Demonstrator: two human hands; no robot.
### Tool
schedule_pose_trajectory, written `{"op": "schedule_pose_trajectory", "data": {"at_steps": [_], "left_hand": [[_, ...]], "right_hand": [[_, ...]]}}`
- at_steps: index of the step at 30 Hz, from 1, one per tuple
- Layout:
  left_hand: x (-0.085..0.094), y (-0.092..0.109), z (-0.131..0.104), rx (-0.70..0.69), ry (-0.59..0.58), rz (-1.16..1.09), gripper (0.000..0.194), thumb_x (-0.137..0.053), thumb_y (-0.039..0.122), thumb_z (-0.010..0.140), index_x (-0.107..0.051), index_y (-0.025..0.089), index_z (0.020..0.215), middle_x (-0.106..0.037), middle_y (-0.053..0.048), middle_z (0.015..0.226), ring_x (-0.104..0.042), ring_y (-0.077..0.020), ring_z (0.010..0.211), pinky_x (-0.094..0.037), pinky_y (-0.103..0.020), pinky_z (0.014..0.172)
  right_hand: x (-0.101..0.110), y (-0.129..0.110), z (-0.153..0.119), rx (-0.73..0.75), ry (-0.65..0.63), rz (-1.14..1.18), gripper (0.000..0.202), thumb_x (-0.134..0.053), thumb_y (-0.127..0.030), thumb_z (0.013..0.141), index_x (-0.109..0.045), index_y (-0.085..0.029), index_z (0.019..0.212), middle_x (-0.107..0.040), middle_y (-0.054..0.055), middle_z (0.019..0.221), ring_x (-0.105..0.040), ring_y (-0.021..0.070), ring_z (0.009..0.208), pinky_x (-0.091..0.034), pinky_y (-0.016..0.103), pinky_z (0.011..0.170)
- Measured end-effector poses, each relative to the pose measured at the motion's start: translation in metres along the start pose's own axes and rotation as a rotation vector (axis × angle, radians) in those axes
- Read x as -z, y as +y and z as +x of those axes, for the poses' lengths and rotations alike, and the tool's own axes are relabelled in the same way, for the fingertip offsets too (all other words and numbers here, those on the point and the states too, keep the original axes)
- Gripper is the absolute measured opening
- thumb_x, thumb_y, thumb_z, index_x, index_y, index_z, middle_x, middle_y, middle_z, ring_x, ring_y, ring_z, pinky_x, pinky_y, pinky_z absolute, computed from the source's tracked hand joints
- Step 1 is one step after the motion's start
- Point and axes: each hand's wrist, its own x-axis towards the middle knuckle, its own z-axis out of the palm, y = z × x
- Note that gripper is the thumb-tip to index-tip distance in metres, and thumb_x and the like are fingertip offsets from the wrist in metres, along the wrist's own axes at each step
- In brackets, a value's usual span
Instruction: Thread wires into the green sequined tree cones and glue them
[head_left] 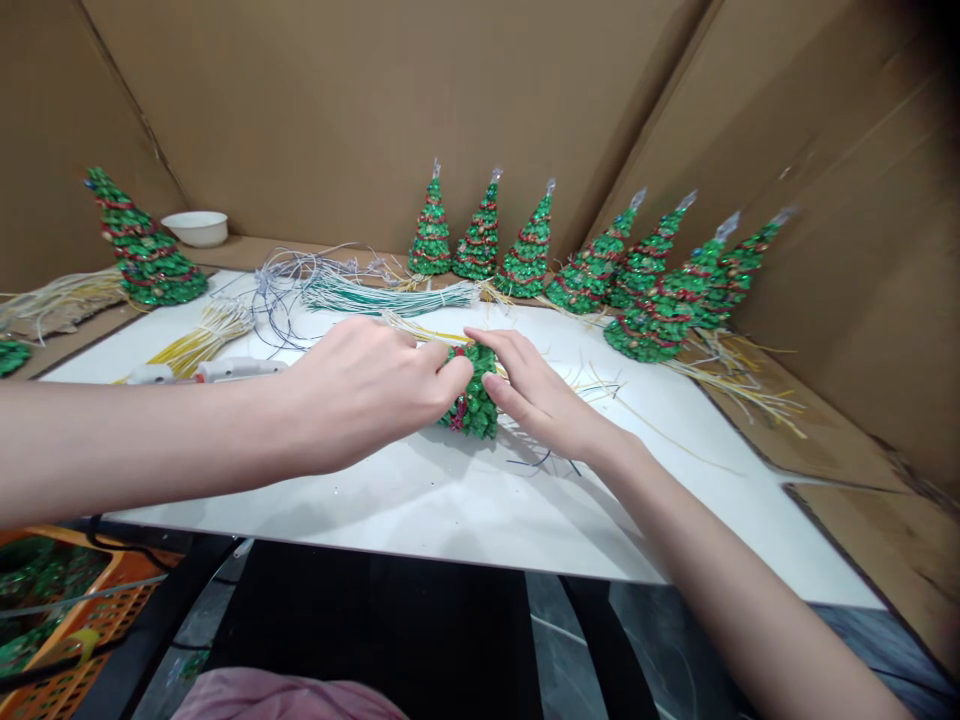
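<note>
Reader: Where is the piece between your hands?

Me: A small green Christmas tree (pixel 476 418) with red trim, at the middle of the white counter (pixel 360 520). Its tip is hidden, so I can't tell which way it points.

Reader: And your grip?

Me: My left hand (pixel 382 385) is curled against it, thumb over its side; the fingertips are hidden, so I cannot tell whether they pinch it. My right hand (pixel 546 400) cups the other side, fingers extended, not clenched.

Reader: What could go wrong?

Me: I'd judge the tree could skid or roll if my left hand pushes harder than the looser right one braces. Stray wires (pixel 541 461) near my right wrist could snag. Just beyond my left forearm lies what looks like a white glue gun (pixel 236 370); a careless swing could knock it. Whether it's hot, I can't see.
</note>
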Motion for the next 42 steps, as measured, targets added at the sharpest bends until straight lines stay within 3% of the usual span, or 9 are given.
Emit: {"op": "schedule_pose_trajectory", "data": {"at_steps": [10,15,27,42], "left_hand": [[0.001,-0.012,0.011,0.033,-0.080,-0.152,0.006,-0.055,0.016,0.085,-0.057,0.019,0.080,-0.068,-0.002,0.072,-0.053,-0.0142,0.052,-0.019,-0.027,0.051],[-0.002,-0.017,0.014,0.051,-0.064,-0.248,0.018,-0.050,0.028,0.093,-0.060,0.019,0.081,-0.068,-0.002,0.073,-0.053,-0.0127,0.055,-0.020,-0.025,0.051],[-0.024,-0.024,0.010,0.064,0.000,-0.603,0.015,-0.054,0.021,0.087,-0.064,0.018,0.077,-0.064,0.002,0.061,-0.053,-0.0107,0.053,-0.024,-0.022,0.051],[-0.034,-0.023,0.012,0.152,-0.165,-1.178,0.022,-0.054,0.033,0.085,-0.059,0.014,0.074,-0.057,0.001,0.065,-0.048,-0.0102,0.058,-0.033,-0.020,0.051]], "right_hand": [[0.000,0.000,0.000,-0.006,-0.006,-0.009,0.058,-0.028,-0.056,0.099,-0.034,-0.023,0.147,-0.046,0.014,0.140,-0.041,0.0294,0.133,-0.031,0.053,0.112],[0.001,-0.001,0.000,-0.012,-0.007,-0.008,0.056,-0.028,-0.055,0.099,-0.032,-0.028,0.148,-0.046,0.012,0.141,-0.041,0.0299,0.133,-0.032,0.055,0.112],[0.000,-0.001,0.000,-0.010,-0.003,-0.009,0.056,-0.028,-0.055,0.099,-0.033,-0.026,0.147,-0.045,0.013,0.142,-0.041,0.0297,0.133,-0.031,0.054,0.112],[-0.001,0.003,0.000,-0.004,-0.003,-0.010,0.055,-0.029,-0.054,0.100,-0.032,-0.029,0.149,-0.045,0.012,0.142,-0.040,0.0289,0.135,-0.031,0.055,0.113]]}}
